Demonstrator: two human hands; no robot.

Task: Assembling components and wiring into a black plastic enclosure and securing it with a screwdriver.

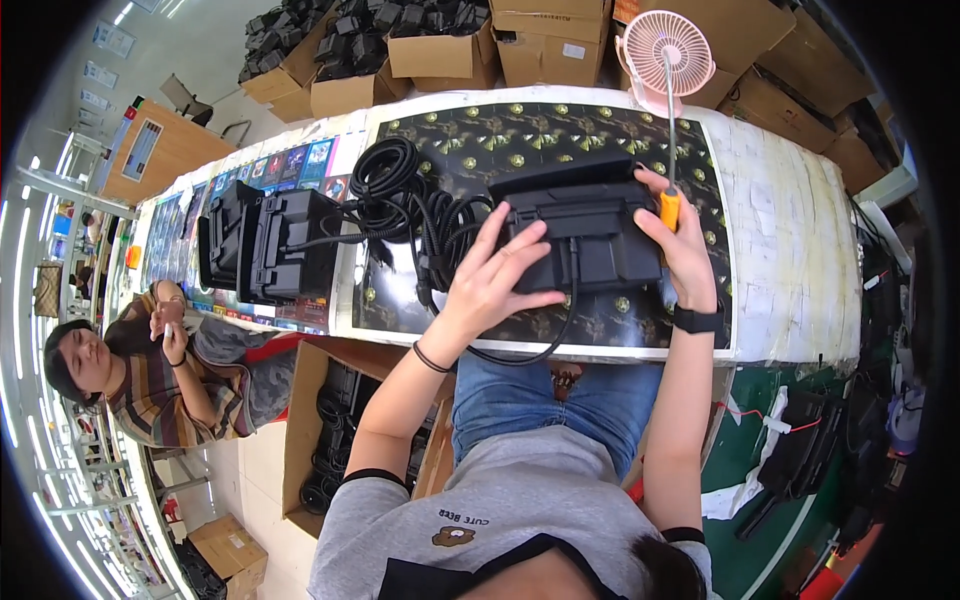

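A black plastic box-shaped device (610, 240) with a raised flap along its far edge lies on the table in front of me. A black cable runs out of its near face. My left hand (490, 275) lies on the left side of this device, fingers spread and thumb stretched along its near edge. At the right end, my right hand (685, 250) is closed around the yellow handle of a screwdriver (669, 208), whose long shaft points away from me. That hand's thumb and a finger also touch the device's right side.
Coiled black cables (385, 180) lie left of the device, beside more black devices (290, 245). A pink fan (668, 55) stands at the far edge. An open carton (312, 440) of black parts is below the table. Another person (180, 370) sits at left.
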